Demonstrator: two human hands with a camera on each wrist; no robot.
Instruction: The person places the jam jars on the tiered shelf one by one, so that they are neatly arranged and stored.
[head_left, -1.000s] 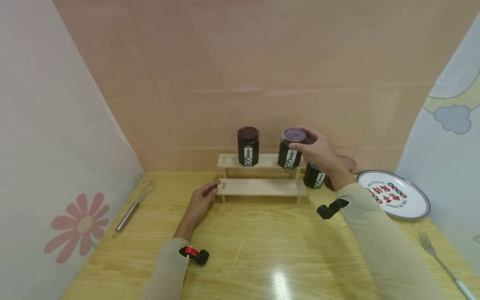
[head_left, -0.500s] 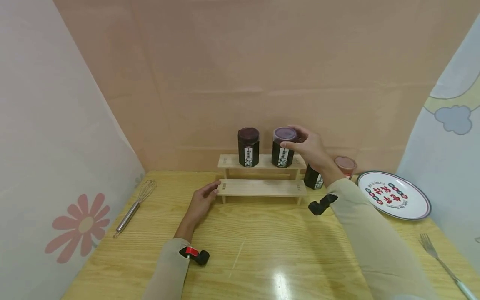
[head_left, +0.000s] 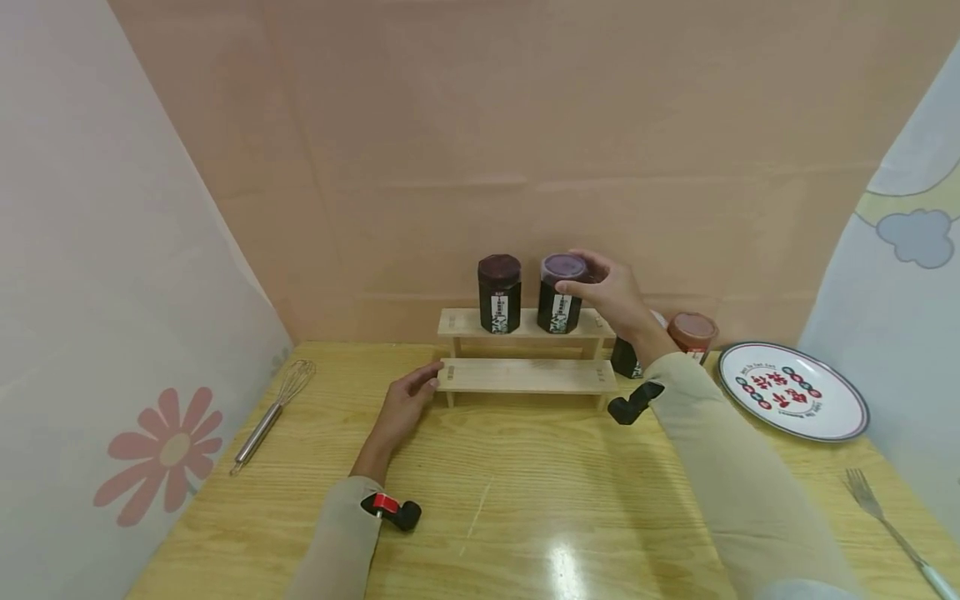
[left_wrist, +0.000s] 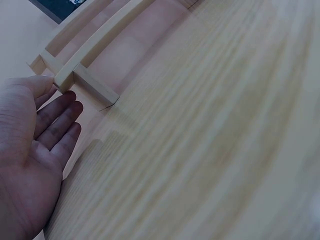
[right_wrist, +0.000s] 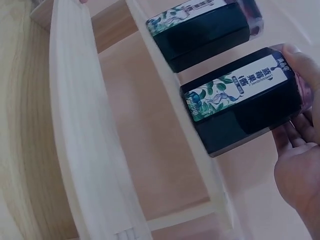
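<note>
A two-tier wooden rack [head_left: 527, 375] stands on the table against the back wall. My right hand [head_left: 611, 293] grips the lidded top of a dark jam jar [head_left: 559, 307], thumb in front and fingers behind. Upright at the upper tier's right half, this jar shows its white label [right_wrist: 240, 92] in the right wrist view; whether its base fully rests there I cannot tell. A matching jam jar [head_left: 499, 296] stands to its left, a small gap apart. At the lower tier's left end, my left hand [head_left: 403, 404] holds the board's corner between thumb and fingertips; its other fingers [left_wrist: 59, 127] stay loose.
Right of the rack, another dark jar [head_left: 624, 358] is partly hidden by my right forearm, beside a reddish-lidded jar [head_left: 693, 333]. Further right lie a white plate [head_left: 791, 392] and a fork [head_left: 885, 521]. A whisk [head_left: 273, 417] lies at the table's left.
My right hand has moved the jam jar leftward along the upper tier, nearer the other jar. More of the reddish-lidded jar shows behind the arm. The left hand stays put.
</note>
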